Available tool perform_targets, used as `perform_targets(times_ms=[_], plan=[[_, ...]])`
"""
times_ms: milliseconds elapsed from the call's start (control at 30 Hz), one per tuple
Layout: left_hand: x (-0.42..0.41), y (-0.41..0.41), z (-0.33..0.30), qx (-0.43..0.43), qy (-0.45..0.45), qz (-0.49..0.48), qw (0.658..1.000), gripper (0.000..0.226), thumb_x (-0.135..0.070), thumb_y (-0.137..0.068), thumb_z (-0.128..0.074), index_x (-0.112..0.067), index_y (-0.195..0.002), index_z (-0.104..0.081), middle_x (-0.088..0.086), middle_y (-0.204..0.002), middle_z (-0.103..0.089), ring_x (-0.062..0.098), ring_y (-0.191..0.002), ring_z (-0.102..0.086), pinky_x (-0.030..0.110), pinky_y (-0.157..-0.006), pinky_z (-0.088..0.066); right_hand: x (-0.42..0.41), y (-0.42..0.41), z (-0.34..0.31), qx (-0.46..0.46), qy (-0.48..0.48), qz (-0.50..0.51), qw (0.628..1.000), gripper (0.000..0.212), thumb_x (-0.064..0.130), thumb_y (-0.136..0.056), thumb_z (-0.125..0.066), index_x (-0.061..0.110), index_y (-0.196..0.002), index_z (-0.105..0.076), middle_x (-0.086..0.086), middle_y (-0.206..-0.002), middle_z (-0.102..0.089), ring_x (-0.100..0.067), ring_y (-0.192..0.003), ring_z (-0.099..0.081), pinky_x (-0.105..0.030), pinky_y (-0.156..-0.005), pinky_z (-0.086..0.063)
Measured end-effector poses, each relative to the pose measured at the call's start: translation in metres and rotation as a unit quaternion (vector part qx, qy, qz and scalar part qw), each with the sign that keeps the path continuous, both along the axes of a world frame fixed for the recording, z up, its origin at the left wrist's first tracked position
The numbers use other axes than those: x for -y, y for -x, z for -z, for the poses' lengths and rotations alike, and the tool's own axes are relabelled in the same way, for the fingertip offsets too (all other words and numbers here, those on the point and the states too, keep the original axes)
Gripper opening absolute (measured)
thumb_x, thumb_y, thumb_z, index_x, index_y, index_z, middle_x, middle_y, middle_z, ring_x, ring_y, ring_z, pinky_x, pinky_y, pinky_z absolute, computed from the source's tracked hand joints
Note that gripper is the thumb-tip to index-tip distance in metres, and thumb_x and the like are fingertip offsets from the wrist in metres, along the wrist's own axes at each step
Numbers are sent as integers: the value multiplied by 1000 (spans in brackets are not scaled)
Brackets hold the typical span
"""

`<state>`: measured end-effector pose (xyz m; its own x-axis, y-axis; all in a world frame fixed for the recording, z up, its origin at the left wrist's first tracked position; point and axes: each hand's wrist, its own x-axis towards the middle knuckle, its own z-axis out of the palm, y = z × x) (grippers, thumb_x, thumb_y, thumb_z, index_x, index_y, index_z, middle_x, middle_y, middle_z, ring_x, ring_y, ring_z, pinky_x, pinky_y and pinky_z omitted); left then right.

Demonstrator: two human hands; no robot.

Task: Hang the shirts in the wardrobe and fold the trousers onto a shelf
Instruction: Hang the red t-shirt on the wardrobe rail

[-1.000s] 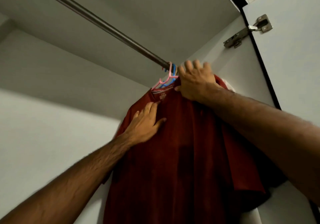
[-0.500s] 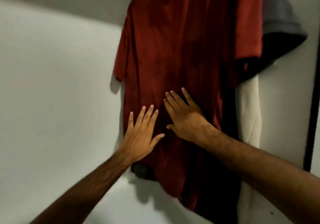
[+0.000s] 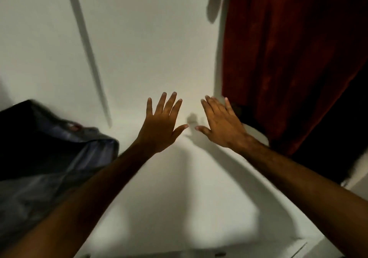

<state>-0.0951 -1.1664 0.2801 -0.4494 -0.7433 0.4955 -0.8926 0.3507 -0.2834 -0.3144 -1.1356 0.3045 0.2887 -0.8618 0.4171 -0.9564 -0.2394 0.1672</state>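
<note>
A red shirt (image 3: 288, 58) is seen hung inside the wardrobe, above and to the right of the right hand (image 3: 223, 124); that part is judged done. A dark, crumpled garment (image 3: 49, 154), possibly trousers, is left lying left of the left hand (image 3: 161, 126); folding appears outstanding. Both hands are held released, fingers spread, with nothing grasped.
</note>
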Motion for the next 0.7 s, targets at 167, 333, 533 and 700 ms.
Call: perform_targets(times_ms=[167,333,533,700], plan=[[-68,-76,36,-30,-61,-127,990,81,-69,-98,-9,-16,-159,-13,10,-168,-5,33,-154,-3,65,-119,-12,-6,-86,31,18,-28,-164,986,86,67,-93,-32,5,-153,-28,-16,-160,-29,-31,-148,-26,-59,-119,-18],[-188,-139,70,-60,-69,-293,952,82,-69,-98,-7,-16,-158,-22,10,-166,-15,31,-154,-8,65,-119,-11,-47,-187,64,19,-45,-346,937,85,67,-93,-31,10,-155,-26,-12,-161,-27,-28,-150,-23,-57,-121,-13],[-379,-174,125,-85,-122,-508,849,82,-68,-97,-3,-16,-160,-9,9,-168,-2,32,-154,0,65,-120,-8,-175,-275,117,5,-102,-514,851,86,60,-95,-46,15,-158,-8,-10,-166,-6,-28,-153,-4,-56,-122,-1],[-529,-154,156,-124,-131,-617,766,79,-68,-99,-10,-18,-160,-2,8,-167,8,32,-153,10,64,-120,-2,-294,-315,145,-47,-133,-635,760,85,64,-96,-37,19,-159,-1,-7,-166,2,-25,-153,2,-56,-122,2]])
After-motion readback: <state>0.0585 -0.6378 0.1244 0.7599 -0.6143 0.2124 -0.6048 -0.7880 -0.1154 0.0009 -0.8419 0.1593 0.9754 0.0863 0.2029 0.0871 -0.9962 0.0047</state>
